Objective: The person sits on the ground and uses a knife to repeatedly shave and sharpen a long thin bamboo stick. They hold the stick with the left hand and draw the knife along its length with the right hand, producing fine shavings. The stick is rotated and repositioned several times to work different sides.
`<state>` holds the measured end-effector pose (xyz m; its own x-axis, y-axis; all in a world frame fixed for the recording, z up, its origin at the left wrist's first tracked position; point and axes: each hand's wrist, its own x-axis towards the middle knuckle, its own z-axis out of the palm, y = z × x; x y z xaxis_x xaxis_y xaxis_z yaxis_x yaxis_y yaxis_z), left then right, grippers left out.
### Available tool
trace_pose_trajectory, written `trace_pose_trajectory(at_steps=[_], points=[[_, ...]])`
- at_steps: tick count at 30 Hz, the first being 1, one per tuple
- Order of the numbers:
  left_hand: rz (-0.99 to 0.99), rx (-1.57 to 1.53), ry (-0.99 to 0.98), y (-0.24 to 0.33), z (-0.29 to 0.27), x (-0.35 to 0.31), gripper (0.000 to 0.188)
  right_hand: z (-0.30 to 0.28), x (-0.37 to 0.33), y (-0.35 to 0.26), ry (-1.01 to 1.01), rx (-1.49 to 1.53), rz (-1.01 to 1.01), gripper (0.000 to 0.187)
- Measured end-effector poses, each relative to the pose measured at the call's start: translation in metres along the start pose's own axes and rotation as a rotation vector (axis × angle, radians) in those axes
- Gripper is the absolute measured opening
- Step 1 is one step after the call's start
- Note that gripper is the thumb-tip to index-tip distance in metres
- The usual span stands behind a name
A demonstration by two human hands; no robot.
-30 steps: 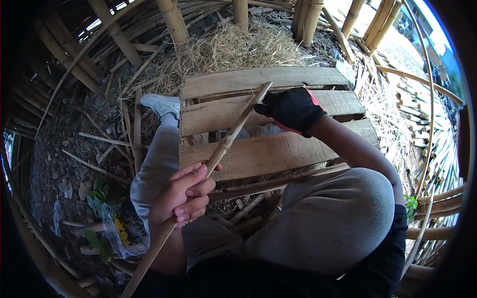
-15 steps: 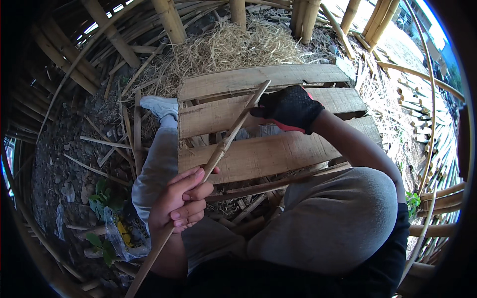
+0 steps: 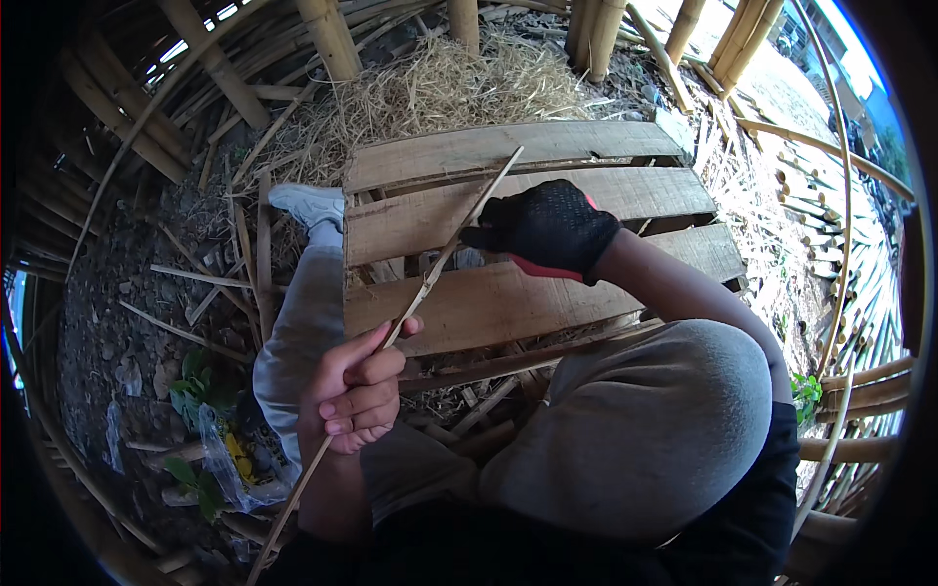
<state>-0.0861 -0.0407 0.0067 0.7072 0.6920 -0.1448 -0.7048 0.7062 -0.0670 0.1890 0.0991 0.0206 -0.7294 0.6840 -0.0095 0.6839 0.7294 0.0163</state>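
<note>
A long, thin bamboo strip (image 3: 431,278) slants up from my lap across the slatted wooden bench (image 3: 528,313). My bare left hand (image 3: 362,391) is closed round its lower part. Over the middle slat is my right hand (image 3: 552,231), in a black and red glove, its fingers curled right beside the upper part of the strip. The back of the glove hides what those fingers hold, if anything. The strip shows its narrow edge, and a small rough spot stands out near its middle. Its far tip lies over the gap between the back slats.
A heap of pale shavings (image 3: 449,93) lies behind the bench. Upright bamboo posts (image 3: 329,39) stand beyond it. Loose strips (image 3: 191,337) and a clear plastic bag (image 3: 223,464) are on the ground at left. Cut bamboo poles (image 3: 816,220) lie at right.
My right hand has shifted left and slightly nearer to me along the strip. The strip has turned, from its broader face to its narrow edge. My left hand keeps its grip.
</note>
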Motion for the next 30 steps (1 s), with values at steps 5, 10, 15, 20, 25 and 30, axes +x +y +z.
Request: trace_pose_trajectory(at_steps=[5,10,15,20,25,30], points=[[0.014,-0.192,-0.084,0.0,-0.009,-0.001,0.024,0.009,0.01,0.01,0.004,0.234,-0.025,0.027],[0.016,-0.278,-0.137,0.003,-0.016,0.008,0.024,0.024,0.018,0.028,0.23,-0.058,-0.255,0.03],[0.019,-0.202,-0.098,0.001,-0.01,0.011,0.024,0.025,0.034,0.063,0.004,-0.152,0.286,0.03],[0.031,-0.108,-0.079,0.002,-0.006,0.003,0.024,0.011,0.016,0.046,0.016,-0.057,0.102,0.041],[-0.002,-0.218,-0.091,0.002,-0.008,0.0,0.023,0.018,0.011,0.047,0.077,-0.082,-0.104,0.046],[0.02,-0.193,-0.137,-0.002,-0.014,0.003,0.023,0.004,0.002,0.036,-0.094,0.099,0.226,0.045]])
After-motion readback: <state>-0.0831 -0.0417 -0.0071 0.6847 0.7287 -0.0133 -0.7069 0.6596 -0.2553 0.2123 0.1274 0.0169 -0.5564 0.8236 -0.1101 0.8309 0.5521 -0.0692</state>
